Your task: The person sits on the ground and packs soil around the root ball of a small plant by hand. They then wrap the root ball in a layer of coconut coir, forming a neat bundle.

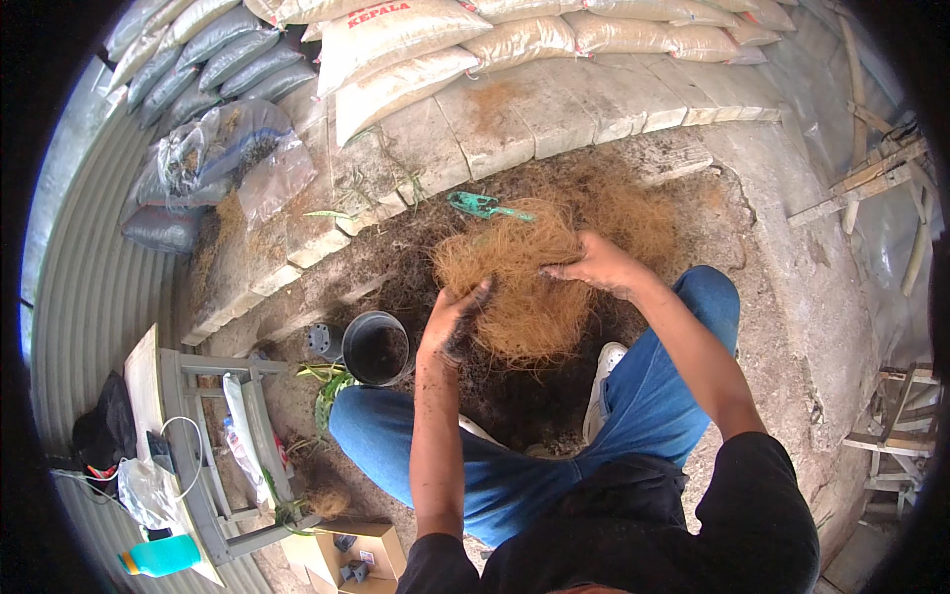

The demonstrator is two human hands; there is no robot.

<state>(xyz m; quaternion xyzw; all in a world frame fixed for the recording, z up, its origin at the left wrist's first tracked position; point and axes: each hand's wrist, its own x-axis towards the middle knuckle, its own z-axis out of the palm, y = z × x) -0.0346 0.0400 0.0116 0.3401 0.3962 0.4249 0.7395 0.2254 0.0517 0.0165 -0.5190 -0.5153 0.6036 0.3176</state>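
A large tangled clump of brown coconut fibre [529,297] is between my hands, above dark soil. My left hand [453,325], smeared with soil, grips its left side, the thumb along the strands and other fingers partly hidden. From the right, my right hand [602,265] is closed on the clump's upper edge, its fingertips partly buried in the strands. Just beyond the fibre lies a green hand trowel [485,206]. By my left knee stands a black plant pot [376,348] with dark soil inside, next to a smaller grey pot [323,342].
Filled sacks [396,49] are stacked along a concrete block ledge [554,114] at the back. A wooden bench [213,475] stands left, with a teal bottle [163,556]. A cardboard box [346,554] is at lower left. Wooden pieces [881,178] lean at the right.
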